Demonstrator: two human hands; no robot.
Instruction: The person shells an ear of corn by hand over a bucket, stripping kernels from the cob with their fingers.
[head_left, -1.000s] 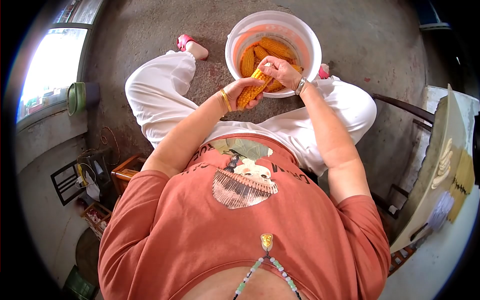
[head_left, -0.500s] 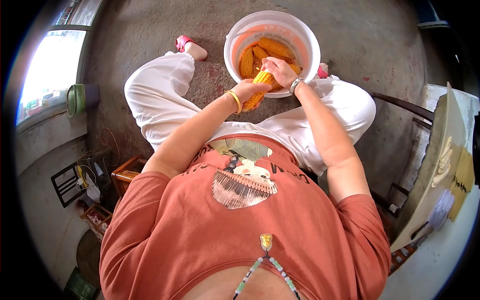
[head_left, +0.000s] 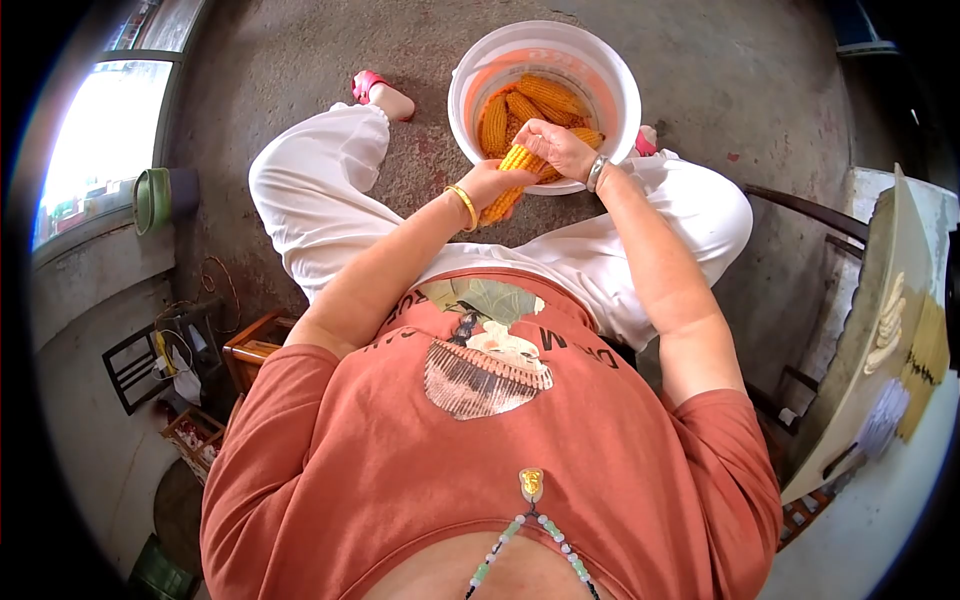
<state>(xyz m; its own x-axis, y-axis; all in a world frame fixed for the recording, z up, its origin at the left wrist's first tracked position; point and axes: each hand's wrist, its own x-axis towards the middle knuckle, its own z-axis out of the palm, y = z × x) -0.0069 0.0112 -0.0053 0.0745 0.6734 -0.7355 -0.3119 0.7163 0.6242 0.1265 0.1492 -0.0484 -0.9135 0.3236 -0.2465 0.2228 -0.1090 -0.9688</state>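
My left hand (head_left: 486, 184), with a gold bangle at its wrist, wraps round a yellow corn cob (head_left: 514, 177). The cob is tilted, its upper end over the near rim of a white bucket (head_left: 627, 100). Bent fingers of my right hand (head_left: 562, 150) press on that upper end; a silver band circles this wrist. Which fingertips touch the kernels is partly hidden. Several more corn cobs (head_left: 553, 95) lie inside the bucket, with loose kernels among them.
The bucket stands on a concrete floor (head_left: 700, 60) between my knees. A wooden stool or box (head_left: 256, 345) is at my left. On my right is a table (head_left: 850, 330) with a rope and bundled items. A green container (head_left: 152, 200) sits by the window.
My right hand has shifted slightly down and towards the cob's upper end. The cob and left hand have moved a little to the left.
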